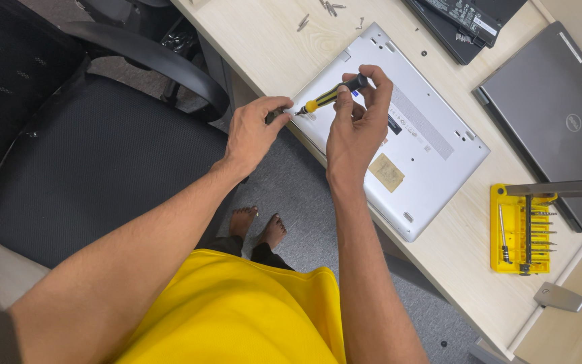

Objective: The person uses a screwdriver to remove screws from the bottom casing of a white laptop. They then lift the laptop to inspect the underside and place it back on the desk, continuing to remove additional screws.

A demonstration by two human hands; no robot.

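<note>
Gripping the yellow-and-black precision screwdriver [331, 96], the right hand [357, 125] is being steadied while the left hand [254, 131] is pinched closed at its tip, best kept square over the silver laptop base [426, 145].

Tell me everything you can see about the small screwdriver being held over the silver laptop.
The screwdriver is small, with a black handle, a yellow collar and a thin metal tip. It is nearly level, tilted slightly up toward the handle end. The right hand pinches the black handle, and the left hand holds its fingers at the tip, near the edge of the upturned silver laptop, which lies bottom side up on the pale wooden desk. The very tip is hidden by the fingers.
</note>
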